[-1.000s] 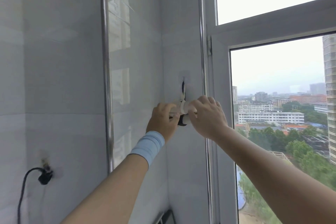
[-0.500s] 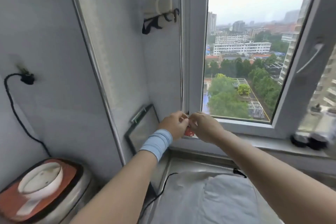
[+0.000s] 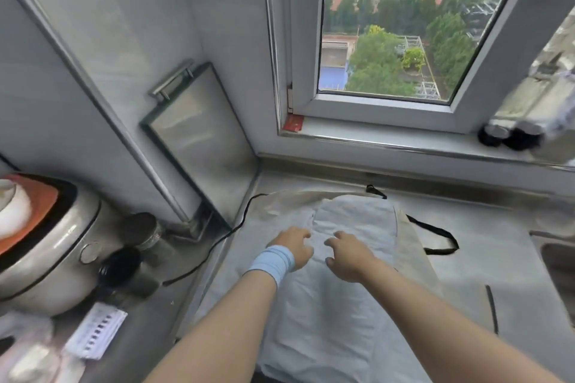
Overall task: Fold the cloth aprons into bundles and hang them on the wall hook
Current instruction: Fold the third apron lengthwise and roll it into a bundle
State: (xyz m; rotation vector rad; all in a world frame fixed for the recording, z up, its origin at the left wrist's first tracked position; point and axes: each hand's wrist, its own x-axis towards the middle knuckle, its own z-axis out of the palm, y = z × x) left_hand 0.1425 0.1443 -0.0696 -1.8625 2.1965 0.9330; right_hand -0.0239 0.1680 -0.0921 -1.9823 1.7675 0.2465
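Observation:
A pale grey-white cloth apron (image 3: 351, 286) lies spread flat on the steel counter, on top of a beige apron (image 3: 413, 246) whose black straps (image 3: 435, 236) trail to the right. My left hand (image 3: 292, 247), with a light blue wristband, hovers over the upper part of the top apron, fingers apart and holding nothing. My right hand (image 3: 347, 253) is just beside it, also spread and empty. Whether the fingertips touch the cloth I cannot tell. The wall hook and the hung bundle are out of view.
A rice cooker (image 3: 40, 242) with an orange lid stands at the left, with a black cable (image 3: 214, 242) running along the counter. A steel board (image 3: 199, 140) leans in the corner. The window sill (image 3: 389, 140) runs behind; a sink edge (image 3: 557, 252) is at the right.
My hands dropped from the hook high on the wall, past the window sill, to just above the aprons on the counter. The view tilted down with them and the hung bundle left the frame.

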